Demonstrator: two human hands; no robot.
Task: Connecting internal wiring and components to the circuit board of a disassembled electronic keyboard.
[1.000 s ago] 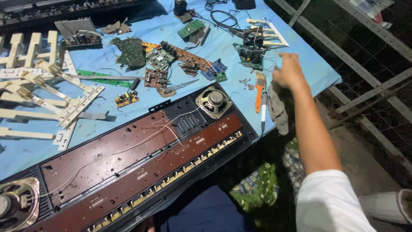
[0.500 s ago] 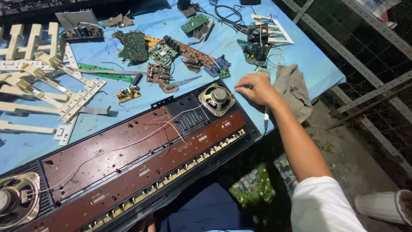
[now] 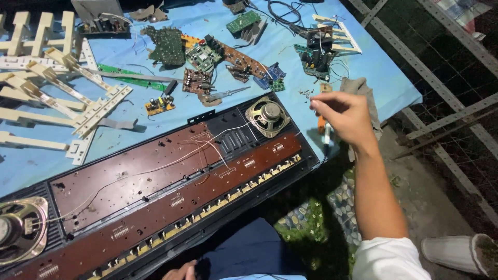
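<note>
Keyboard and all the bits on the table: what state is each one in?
Keyboard case: opened, brown boards bare.
Right speaker: mounted, wired.
Left speaker: mounted, partly out of view.
White key strips: taken out, loose.
Green circuit boards: removed, scattered.
Right hand: raised, fingers pinched.
Left hand: barely showing.

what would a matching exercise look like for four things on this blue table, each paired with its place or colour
Things:
1. round speaker
2. cream key strips
3. grey cloth
4. right hand

Places or colours:
A. spread over the table's far left side
B. raised above the table's right edge, fingers pinched together
C. set in the right end of the long dark keyboard casing
D. crumpled near the table's right edge, just beyond the hand

Pairs: 1-C, 2-A, 3-D, 4-B
</note>
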